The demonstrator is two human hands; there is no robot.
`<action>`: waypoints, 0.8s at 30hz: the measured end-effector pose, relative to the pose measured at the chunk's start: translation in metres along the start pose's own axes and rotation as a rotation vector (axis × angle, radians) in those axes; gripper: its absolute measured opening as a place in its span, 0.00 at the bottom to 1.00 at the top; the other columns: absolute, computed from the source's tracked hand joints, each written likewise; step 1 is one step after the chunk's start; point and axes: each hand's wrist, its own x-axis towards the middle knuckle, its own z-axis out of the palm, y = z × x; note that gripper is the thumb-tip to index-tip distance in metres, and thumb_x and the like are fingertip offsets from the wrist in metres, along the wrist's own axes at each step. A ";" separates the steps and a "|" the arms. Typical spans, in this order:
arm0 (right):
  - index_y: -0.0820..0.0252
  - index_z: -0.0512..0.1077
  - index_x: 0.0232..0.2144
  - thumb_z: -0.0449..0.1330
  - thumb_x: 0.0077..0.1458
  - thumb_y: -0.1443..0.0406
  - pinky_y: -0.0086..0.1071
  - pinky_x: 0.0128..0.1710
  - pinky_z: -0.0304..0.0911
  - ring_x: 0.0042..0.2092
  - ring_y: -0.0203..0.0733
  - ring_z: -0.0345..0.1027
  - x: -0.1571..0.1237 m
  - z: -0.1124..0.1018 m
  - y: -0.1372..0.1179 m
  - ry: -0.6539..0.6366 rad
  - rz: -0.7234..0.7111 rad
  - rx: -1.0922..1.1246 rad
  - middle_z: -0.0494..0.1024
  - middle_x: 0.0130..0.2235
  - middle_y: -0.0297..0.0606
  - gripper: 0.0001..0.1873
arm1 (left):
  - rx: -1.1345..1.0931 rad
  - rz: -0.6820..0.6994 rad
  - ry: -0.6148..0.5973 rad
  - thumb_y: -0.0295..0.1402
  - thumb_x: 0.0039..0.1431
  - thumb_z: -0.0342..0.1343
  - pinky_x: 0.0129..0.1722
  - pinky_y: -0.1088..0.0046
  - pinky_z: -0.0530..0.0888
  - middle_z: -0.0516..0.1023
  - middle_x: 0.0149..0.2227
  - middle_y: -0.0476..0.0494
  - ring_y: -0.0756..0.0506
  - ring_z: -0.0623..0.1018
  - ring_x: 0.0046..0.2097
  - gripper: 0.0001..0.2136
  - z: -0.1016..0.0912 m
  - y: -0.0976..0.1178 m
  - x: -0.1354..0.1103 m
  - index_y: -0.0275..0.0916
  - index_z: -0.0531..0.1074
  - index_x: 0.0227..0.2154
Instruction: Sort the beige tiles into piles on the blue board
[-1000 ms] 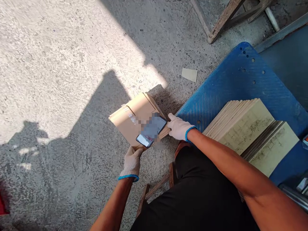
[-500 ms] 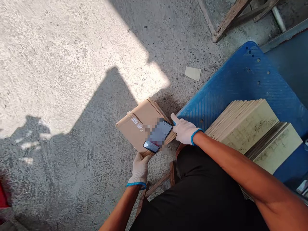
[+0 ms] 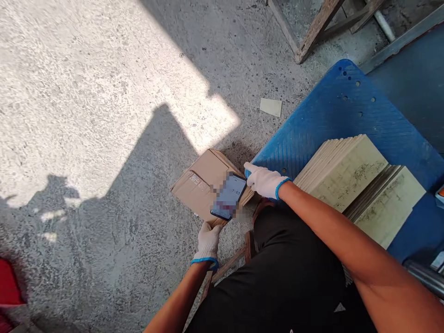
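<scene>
- The left hand (image 3: 208, 241), in a white glove with a blue cuff, grips the near corner of a cardboard box (image 3: 203, 185) from below; its fingers are curled onto the box edge, closed on it
- The right hand (image 3: 264, 181), gloved the same way, presses against the box's right side; its fingers are stretched rather than curled, and whether they wrap under the edge cannot be told
- The cardboard box sits between the two hands, tilted, low over the concrete floor (image 3: 86, 115); whether its far corner touches the ground cannot be told
- A phone (image 3: 229, 196) lies on the box top, between the hands, its screen lit; its far end is just beside the right fingertips
- Right of the right hand a blue board (image 3: 333, 115) carries a stack of pale tiles (image 3: 350, 171) stood on edge and leaning; a second stack (image 3: 388, 208) lies against it, further right
- Beyond the right hand a small tile piece (image 3: 271, 107) lies alone on the floor; further off stand wooden frame legs (image 3: 314, 30)
- Far left of the left hand a red thing (image 3: 9, 286) shows at the edge
</scene>
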 end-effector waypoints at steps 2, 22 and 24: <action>0.53 0.80 0.36 0.58 0.56 0.67 0.36 0.52 0.66 0.54 0.47 0.69 -0.009 -0.006 0.004 0.080 -0.023 0.067 0.65 0.64 0.34 0.11 | 0.028 -0.002 0.008 0.32 0.39 0.61 0.35 0.70 0.71 0.76 0.26 0.50 0.45 0.75 0.33 0.07 0.000 0.004 0.000 0.41 0.69 0.24; 0.46 0.80 0.38 0.68 0.40 0.51 0.43 0.47 0.74 0.39 0.50 0.78 -0.330 0.172 0.075 1.332 0.717 1.338 0.82 0.38 0.38 0.20 | -0.261 0.502 -0.654 0.37 0.50 0.65 0.55 0.57 0.71 0.80 0.47 0.39 0.39 0.78 0.50 0.24 0.029 0.142 -0.147 0.36 0.74 0.50; 0.47 0.80 0.39 0.68 0.40 0.51 0.44 0.48 0.74 0.43 0.53 0.78 -0.340 0.212 0.077 1.314 0.741 1.322 0.82 0.40 0.39 0.21 | -0.139 0.733 -0.880 0.36 0.55 0.60 0.54 0.59 0.72 0.80 0.47 0.40 0.39 0.78 0.50 0.19 0.055 0.163 -0.196 0.37 0.75 0.49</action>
